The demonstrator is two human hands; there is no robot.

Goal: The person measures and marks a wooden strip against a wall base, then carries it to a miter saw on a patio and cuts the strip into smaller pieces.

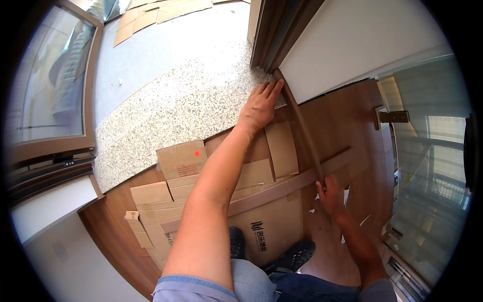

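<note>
A narrow brown trim strip (301, 121) runs from the door frame's foot toward me, along the wall's end and over the wood floor. Beside its far end, my left hand (258, 106) reaches out with fingers extended, its fingertips against the strip. The near end is gripped by my right hand (329, 195), fingers curled round it. Close to that hand, a second, wider brown strip (266, 198) lies across the flattened cardboard (188, 201). The palm side of my left hand is hidden.
A speckled stone sill (166, 103) borders the wood floor (342, 121). An open framed window or door leaf (89, 85) stands left, a glass panel (432, 146) right. White scraps (312, 211) lie near my right hand. My dark clogs (297, 254) rest on cardboard.
</note>
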